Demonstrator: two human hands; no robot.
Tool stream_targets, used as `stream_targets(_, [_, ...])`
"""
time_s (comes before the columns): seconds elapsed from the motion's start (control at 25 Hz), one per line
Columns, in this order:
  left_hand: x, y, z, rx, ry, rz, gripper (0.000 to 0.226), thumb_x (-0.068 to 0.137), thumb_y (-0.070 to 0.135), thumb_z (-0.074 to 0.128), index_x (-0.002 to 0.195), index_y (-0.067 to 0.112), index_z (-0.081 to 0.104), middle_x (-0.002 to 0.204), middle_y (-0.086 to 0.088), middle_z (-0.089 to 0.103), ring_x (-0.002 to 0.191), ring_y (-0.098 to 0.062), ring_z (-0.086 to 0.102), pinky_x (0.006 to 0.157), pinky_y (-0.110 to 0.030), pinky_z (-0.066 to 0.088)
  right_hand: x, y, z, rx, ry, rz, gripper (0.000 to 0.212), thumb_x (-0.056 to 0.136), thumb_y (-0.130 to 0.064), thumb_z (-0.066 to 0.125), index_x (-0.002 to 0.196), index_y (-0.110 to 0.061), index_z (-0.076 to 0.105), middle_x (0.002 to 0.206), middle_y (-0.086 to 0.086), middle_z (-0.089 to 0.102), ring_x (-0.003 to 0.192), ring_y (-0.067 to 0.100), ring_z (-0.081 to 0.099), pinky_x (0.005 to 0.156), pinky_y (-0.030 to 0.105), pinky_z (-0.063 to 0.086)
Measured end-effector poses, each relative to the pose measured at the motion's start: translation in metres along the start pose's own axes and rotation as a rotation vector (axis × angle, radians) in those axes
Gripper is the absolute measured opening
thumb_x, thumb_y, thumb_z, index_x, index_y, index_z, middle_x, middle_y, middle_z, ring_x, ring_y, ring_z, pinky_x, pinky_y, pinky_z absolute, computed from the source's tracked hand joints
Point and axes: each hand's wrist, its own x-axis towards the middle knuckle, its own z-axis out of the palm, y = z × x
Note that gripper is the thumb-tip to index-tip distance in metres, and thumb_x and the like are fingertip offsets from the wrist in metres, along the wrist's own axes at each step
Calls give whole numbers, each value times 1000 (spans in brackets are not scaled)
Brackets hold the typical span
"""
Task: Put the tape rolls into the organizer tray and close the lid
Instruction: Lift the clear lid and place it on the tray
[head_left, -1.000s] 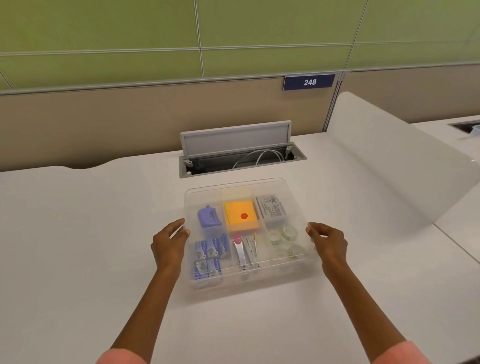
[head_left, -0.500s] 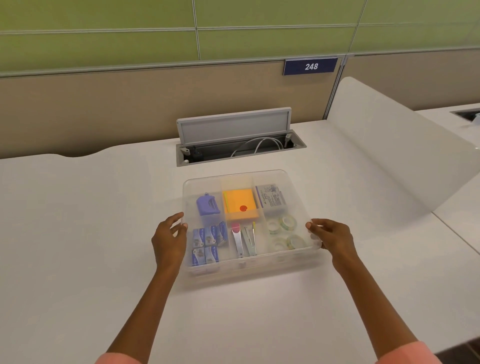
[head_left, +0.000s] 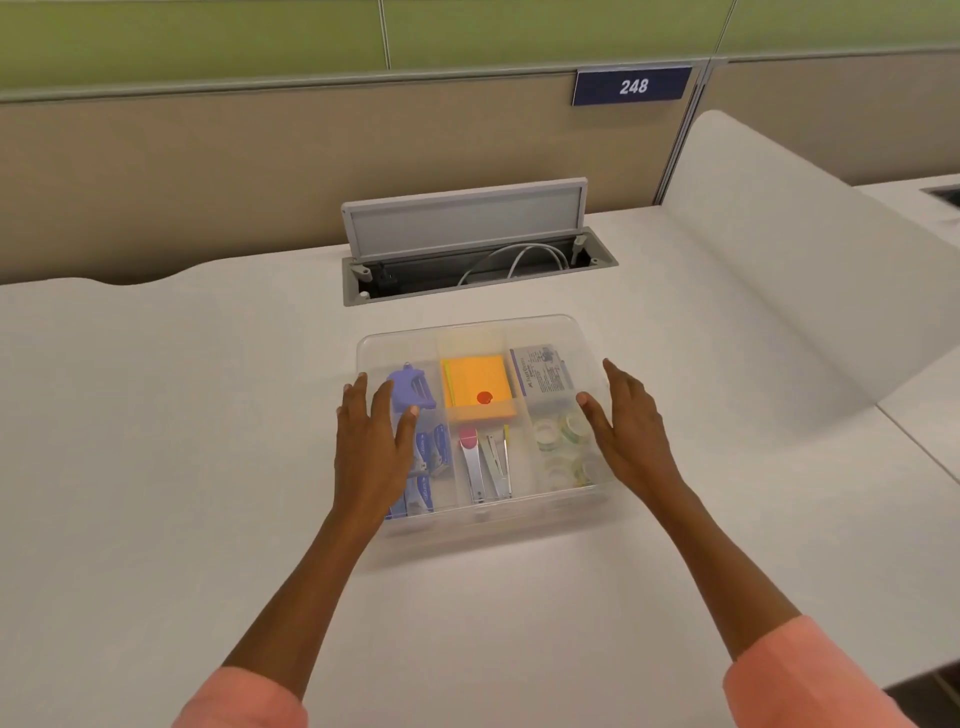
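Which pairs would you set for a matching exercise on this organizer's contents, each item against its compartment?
Items:
1. tape rolls
2. orange sticky notes
3. purple tool
4. metal clippers

Compartments:
A. far middle
B. near right
C. near middle
D. far left

Pairs: 1-B, 2-A, 3-D, 4-C
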Motion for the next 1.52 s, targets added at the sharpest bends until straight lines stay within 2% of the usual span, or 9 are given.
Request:
stream_targets(0.12, [-11,-6,9,80,-54,4,57,90,44,38,140,18,25,156,-9,13,144,-27,7,116,-42,13,-9,4,11,-107,5,-7,63,93,-50,32,146,-20,14,156,11,20,143,29,21,111,51,27])
stream_targets(0.32, [-18,-7,13,125,-37,7,71,81,60,27,140,21,26,155,-9,18,143,-27,11,114,-41,15,-10,11,17,-161,-29,-5,69,90,-56,30,147,-23,8,159,4,9,146,27,14,114,49,24])
stream_targets(0.6, [-18,-5,14,92,-6,-18,73,81,60,29,140,18,25,153,-9,23,142,-26,17,113,-40,19,-10,10,18,-202,-44,-26,76,85,-62,22,147,-23,3,160,2,2,147,26,7,117,47,21])
stream_targets(0.84, [0,3,5,83,11,-1,64,82,55,34,132,15,38,147,-15,32,136,-30,28,106,-44,34,11,5,8,-299,-124,-61,90,75,-73,17,145,-25,-11,159,9,-10,146,32,-9,118,49,4])
stream_targets(0.92, [22,6,5,66,14,49,57,86,50,39,132,16,39,150,-13,28,138,-31,24,108,-44,30,37,-3,6,-296,-143,-124,88,76,-71,19,146,-24,-6,159,8,-10,145,30,-12,118,48,-1])
stream_targets(1.0, [48,5,8,100,-33,92,58,88,45,43,137,16,33,155,-10,16,143,-29,12,115,-43,15,65,-12,8,-291,-183,-189,88,76,-70,19,147,-23,-2,159,7,-8,146,29,-13,120,49,-2])
stream_targets(1.12, [81,-6,12,189,-81,93,66,88,47,42,142,16,18,156,-8,2,144,-26,-1,116,-41,2,96,-21,18,-332,-212,-255,99,66,-81,0,147,-23,1,160,6,-3,146,29,-9,121,51,-1])
stream_targets(1.32, [100,-23,22,208,-144,28,76,87,53,37,144,17,4,157,-6,1,144,-25,2,115,-44,12,115,-20,30,-304,-225,-274,93,70,-79,9,147,-26,6,160,4,7,147,28,-1,119,49,5])
stream_targets(1.52, [99,-26,27,198,-150,27,83,80,63,31,144,17,2,157,-4,2,144,-22,3,114,-41,14,117,-16,33,-336,-214,-290,109,60,-89,-2,146,-25,13,159,2,14,147,26,3,119,49,9])
